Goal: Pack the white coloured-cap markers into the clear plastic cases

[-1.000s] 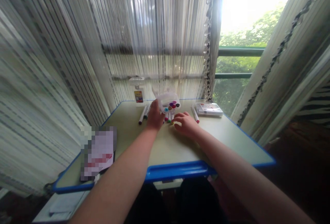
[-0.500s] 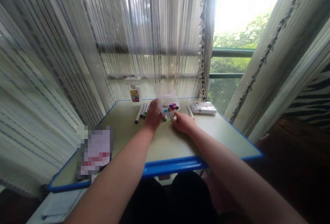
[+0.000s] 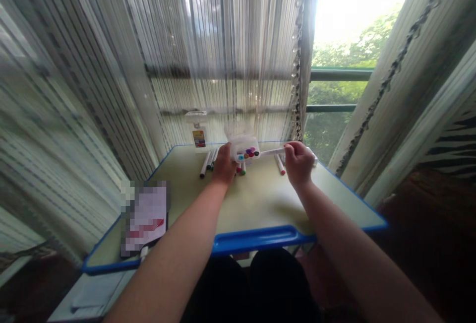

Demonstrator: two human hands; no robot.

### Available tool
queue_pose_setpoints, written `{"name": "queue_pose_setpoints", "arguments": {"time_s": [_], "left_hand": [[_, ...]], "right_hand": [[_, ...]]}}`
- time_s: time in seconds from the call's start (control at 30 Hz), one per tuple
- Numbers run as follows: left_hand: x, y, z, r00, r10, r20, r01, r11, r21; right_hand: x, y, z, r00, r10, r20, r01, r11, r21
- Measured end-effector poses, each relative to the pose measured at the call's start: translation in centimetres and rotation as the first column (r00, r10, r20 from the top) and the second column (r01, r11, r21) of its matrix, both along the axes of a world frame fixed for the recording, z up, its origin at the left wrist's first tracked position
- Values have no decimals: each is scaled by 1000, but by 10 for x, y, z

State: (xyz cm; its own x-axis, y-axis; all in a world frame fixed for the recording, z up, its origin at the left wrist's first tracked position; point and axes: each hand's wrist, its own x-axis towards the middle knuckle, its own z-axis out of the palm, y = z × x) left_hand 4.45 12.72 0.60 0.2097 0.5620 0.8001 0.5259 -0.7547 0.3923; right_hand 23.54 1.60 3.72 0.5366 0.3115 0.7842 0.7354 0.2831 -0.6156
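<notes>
My left hand (image 3: 224,165) is closed on the side of a clear plastic marker box (image 3: 243,147), which is tilted toward me and shows several coloured marker caps. My right hand (image 3: 298,164) is raised off the table and pinches a white marker (image 3: 272,152) held level, with its far end at the box's opening. A few more markers (image 3: 241,168) lie on the table under the box, between my hands.
Loose markers (image 3: 208,162) lie left of the box and one (image 3: 279,164) to the right. A small bottle (image 3: 198,137) stands at the back, a flat case (image 3: 314,158) behind my right hand, a blurred paper (image 3: 145,218) at front left. The table (image 3: 256,239) has a blue rim, with curtains close behind.
My right hand has lifted from the table beside the box and moved right, now holding a white marker level at the box's opening. My left hand stays on the box.
</notes>
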Motion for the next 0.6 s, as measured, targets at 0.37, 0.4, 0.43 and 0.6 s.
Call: {"name": "queue_pose_setpoints", "arguments": {"time_s": [0.37,0.4,0.43,0.6], "left_hand": [[-2,6,-6,999,11,33,-13,999,39],[-2,7,-6,999,13,31,-14,999,44],[-2,7,-7,999,13,30,-15,999,51],[-3,6,-7,1000,12,22,-14,997,80]], "right_hand": [[16,-7,8,980,-23,-196,73,965,253],[17,-6,7,979,2,-205,50,967,251],[17,-5,6,977,27,-214,28,968,251],[9,-2,6,928,251,-274,-178,947,267]]}}
